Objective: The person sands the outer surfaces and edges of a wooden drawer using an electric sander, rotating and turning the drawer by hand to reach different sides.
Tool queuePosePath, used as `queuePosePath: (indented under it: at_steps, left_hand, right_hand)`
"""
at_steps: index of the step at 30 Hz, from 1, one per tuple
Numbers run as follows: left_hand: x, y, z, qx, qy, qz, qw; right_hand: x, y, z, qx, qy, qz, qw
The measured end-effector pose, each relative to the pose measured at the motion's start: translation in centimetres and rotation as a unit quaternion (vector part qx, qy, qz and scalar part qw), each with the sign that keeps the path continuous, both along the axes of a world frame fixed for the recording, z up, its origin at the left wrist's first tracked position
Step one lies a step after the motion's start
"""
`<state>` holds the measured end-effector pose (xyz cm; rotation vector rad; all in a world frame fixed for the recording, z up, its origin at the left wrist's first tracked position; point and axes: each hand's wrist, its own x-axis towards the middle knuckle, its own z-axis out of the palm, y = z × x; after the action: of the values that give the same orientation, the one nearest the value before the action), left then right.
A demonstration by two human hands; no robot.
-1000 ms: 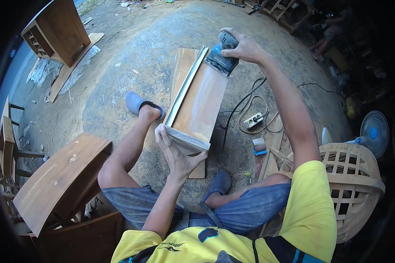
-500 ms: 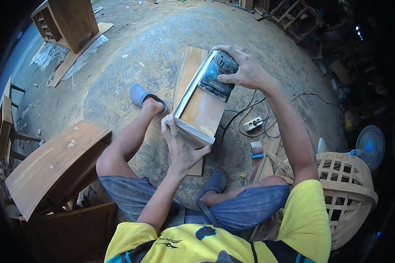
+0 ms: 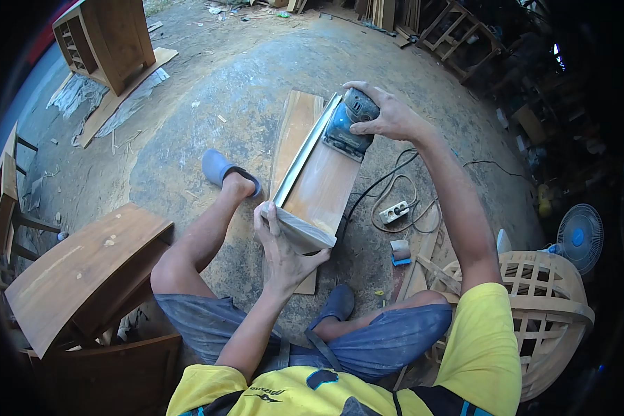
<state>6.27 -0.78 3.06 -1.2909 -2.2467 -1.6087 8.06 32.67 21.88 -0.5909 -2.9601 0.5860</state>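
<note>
A blue electric sander (image 3: 352,126) lies flat on the inside face of a wooden drawer (image 3: 319,187), near its far end. My right hand (image 3: 388,116) is wrapped over the sander's top, thumb on the near side. Closer to my body, my left hand (image 3: 282,253) grips the drawer's near end panel, fingers over its upper edge and thumb along the outer face. The drawer is tilted, with a pale strip along its left side. Beneath it, a long wooden board (image 3: 297,125) lies on the floor.
A white power strip (image 3: 394,211) with looped cables lies right of the drawer, near a sandpaper roll (image 3: 400,252). A latticed wooden frame (image 3: 544,298) and a fan (image 3: 579,237) stand at right. A curved wooden furniture piece (image 3: 90,267) is at left, a cabinet (image 3: 111,45) farther off.
The sander has slid a little toward the drawer's far end, baring more of the wood. My left hand keeps its hold. The whole view has shifted slightly.
</note>
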Motion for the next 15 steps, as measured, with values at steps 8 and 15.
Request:
queuePosePath:
  at_steps: [8,15]
  left_hand:
    - [0.0,0.1,-1.7,-0.009,0.006,0.015,1.000]
    - [0.2,0.1,-1.9,0.002,-0.003,0.021,1.000]
  right_hand:
    - [-2.8,8.2,-0.2,-0.006,-0.031,-0.048,0.998]
    - [-2.3,6.9,0.6,-0.026,-0.053,-0.074,0.996]
